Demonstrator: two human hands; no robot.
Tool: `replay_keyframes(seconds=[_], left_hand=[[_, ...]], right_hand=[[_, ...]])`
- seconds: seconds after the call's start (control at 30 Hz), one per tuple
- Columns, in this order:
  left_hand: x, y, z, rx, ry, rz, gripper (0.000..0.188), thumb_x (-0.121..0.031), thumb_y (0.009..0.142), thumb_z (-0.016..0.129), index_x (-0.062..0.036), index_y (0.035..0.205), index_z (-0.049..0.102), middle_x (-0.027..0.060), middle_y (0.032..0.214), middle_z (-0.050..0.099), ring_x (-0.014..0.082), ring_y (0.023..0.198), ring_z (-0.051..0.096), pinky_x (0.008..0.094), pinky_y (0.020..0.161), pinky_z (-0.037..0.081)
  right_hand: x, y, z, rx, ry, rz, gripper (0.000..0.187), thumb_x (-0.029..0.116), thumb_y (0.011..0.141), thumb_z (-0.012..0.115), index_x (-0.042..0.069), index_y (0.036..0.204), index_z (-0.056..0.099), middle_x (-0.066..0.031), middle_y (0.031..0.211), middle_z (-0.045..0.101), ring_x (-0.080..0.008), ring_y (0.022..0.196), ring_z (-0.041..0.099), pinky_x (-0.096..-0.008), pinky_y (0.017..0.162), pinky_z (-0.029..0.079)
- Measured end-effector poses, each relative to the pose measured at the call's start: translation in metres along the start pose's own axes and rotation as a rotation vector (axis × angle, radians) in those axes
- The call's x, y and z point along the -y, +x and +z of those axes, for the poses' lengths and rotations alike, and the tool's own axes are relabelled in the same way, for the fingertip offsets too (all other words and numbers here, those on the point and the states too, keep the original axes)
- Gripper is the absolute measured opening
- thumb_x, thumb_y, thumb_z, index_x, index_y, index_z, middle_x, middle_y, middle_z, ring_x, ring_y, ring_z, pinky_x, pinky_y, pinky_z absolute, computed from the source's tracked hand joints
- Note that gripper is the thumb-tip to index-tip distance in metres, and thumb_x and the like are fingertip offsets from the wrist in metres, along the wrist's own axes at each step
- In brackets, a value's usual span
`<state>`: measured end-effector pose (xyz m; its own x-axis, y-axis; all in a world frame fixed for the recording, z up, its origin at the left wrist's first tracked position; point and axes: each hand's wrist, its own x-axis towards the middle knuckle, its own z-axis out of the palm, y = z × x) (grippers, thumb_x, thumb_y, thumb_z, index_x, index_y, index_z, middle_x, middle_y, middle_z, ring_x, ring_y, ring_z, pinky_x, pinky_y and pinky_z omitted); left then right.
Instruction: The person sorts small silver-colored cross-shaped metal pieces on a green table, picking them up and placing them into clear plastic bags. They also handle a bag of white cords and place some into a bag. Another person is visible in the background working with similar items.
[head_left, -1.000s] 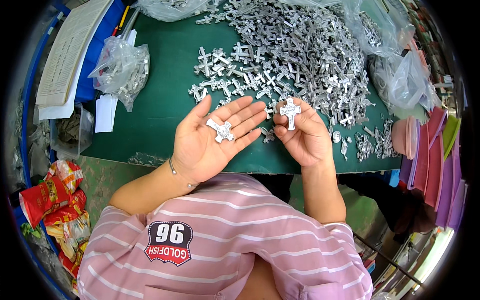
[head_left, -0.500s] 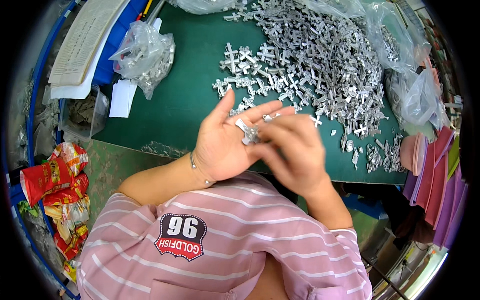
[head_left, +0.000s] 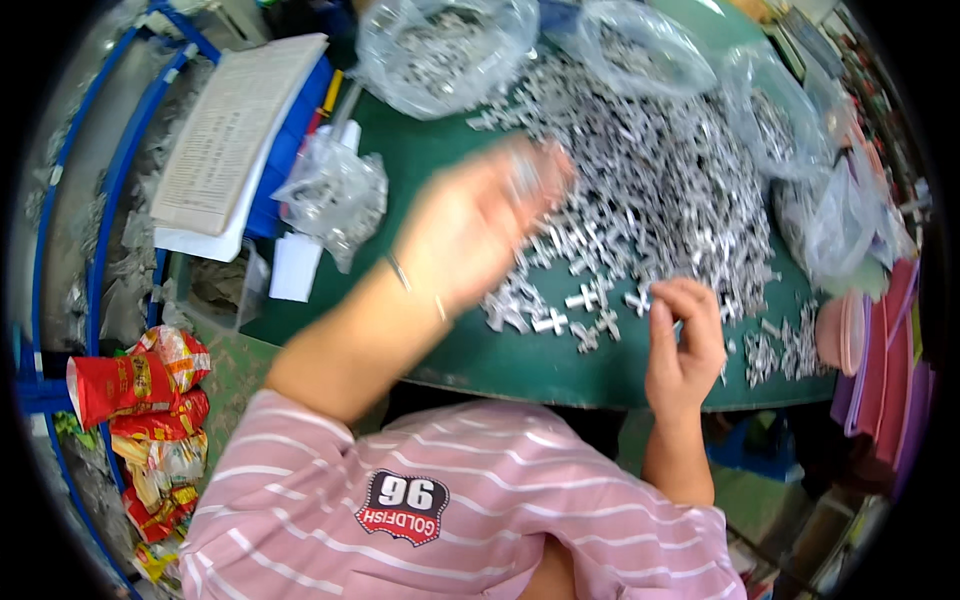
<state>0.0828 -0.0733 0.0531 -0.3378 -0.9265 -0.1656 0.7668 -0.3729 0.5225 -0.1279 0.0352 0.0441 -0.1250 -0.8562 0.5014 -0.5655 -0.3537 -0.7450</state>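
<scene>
Green matting covers the tabletop (head_left: 480, 360), and most of its far half lies under a wide heap of silver cross-shaped metal parts (head_left: 660, 170). Clear plastic bags ring that heap: one full bag at the far edge (head_left: 440, 50), a smaller crumpled one to my left (head_left: 335, 195), and more down the right side (head_left: 840, 220). A stack of printed paper (head_left: 235, 130) rests on a blue rack past the left edge, and red snack wrappers (head_left: 140, 380) sit low beside my left elbow. My left hand (head_left: 470, 225) is raised over the near edge of the heap, blurred; something silvery shows at its fingertips, but whether that grip is clenched or released I cannot tell. My right hand (head_left: 685, 340) rests at the near rim of the heap, fingers curled; I cannot tell whether it grasps a part. A few loose crosses (head_left: 580, 300) lie just beside it on the mat
</scene>
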Motion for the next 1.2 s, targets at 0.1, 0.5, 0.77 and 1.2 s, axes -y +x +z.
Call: replay_keyframes(seconds=[0.1,0.5,0.77,1.2], left_hand=[[-0.071,0.072,-0.024,0.156,-0.193,0.12,0.056,-0.009,0.096,0.038,0.0129,0.138,0.008,0.0344,0.139,0.03,0.0432,0.131,0.034,0.0478,0.109,0.036],[0.021,-0.025,-0.022,0.018,-0.038,-0.29,0.022,-0.007,0.091,0.051,0.0,0.112,0.052,0.0063,0.089,0.061,0.0138,0.077,0.059,0.0255,0.063,0.05],[0.072,-0.073,-0.014,-0.046,0.504,-0.304,0.023,-0.004,0.088,0.06,0.0027,0.11,0.057,0.0097,0.095,0.063,0.0147,0.082,0.063,0.0253,0.069,0.053],[0.088,-0.076,-0.009,-0.053,0.466,-0.427,0.02,-0.011,0.094,0.055,0.0035,0.107,0.059,0.0134,0.092,0.065,0.0189,0.08,0.066,0.0278,0.068,0.056]], right_hand=[[-0.009,-0.005,-0.015,-0.046,-0.105,0.011,0.012,-0.005,0.081,0.062,-0.002,0.092,0.065,-0.0125,0.091,0.061,-0.0181,0.076,0.057,-0.0256,0.066,0.046],[-0.028,-0.035,0.0,0.272,-0.375,0.033,0.013,0.003,0.075,0.069,0.0,0.087,0.064,-0.0111,0.081,0.06,-0.0289,0.073,0.059,-0.0338,0.062,0.047],[-0.024,-0.032,-0.017,0.299,0.639,0.837,0.015,0.01,0.09,0.062,-0.004,0.092,0.067,-0.0036,0.077,0.064,-0.0071,0.062,0.056,-0.0204,0.053,0.045],[-0.009,-0.04,-0.01,0.234,0.229,0.337,0.009,0.004,0.081,0.069,-0.002,0.087,0.068,-0.0079,0.076,0.062,-0.0143,0.062,0.059,-0.0244,0.054,0.047]])
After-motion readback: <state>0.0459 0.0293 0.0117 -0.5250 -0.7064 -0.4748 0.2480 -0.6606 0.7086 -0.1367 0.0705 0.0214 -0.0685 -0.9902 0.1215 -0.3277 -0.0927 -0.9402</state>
